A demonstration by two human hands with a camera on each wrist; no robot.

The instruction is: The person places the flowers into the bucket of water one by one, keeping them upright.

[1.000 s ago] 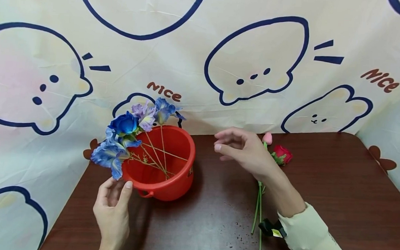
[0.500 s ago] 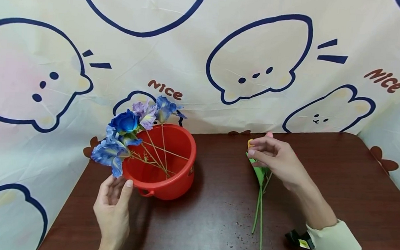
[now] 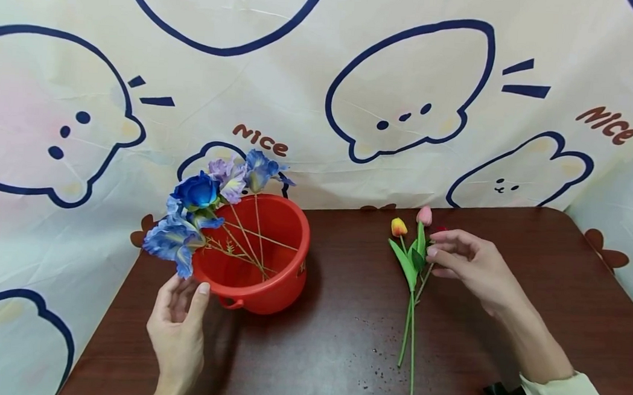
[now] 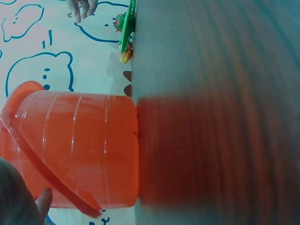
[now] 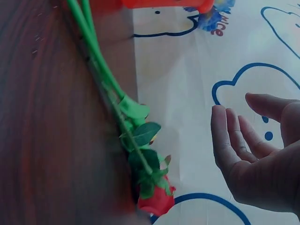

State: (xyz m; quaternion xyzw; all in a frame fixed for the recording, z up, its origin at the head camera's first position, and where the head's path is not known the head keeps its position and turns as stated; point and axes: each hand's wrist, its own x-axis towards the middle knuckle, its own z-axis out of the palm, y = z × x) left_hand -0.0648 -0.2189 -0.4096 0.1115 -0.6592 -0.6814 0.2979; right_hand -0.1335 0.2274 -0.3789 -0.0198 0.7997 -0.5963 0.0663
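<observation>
Lying on the table to the right of the bucket, the red rose looked artificial, so you could judge it light, with a soft head and a thin, springy stem. Your best hold was probably partway down that stem, below the leaves, since pinching the petals might have crushed or loosened them. Also to the bucket's right lay the pink tulip and the yellow-orange tulip; their green stems pointed toward you, likely stiff and a little slippery. Because the rose's stem met theirs, lifting one could have dragged the others.

Your right hand hung by the rose, farther from the bucket than the tulips, its fingers loosely curved around nothing. Your left hand was at the bucket's near left, fingers relaxed and gripping nothing you could see; whether it touched the wall was hard to tell. The bucket seemed light plastic, easily tipped, best steadied by its rim. Blue flowers and a pale purple flower leaned out over it, stems inside. A cartoon-printed cloth hung behind the bucket.
</observation>
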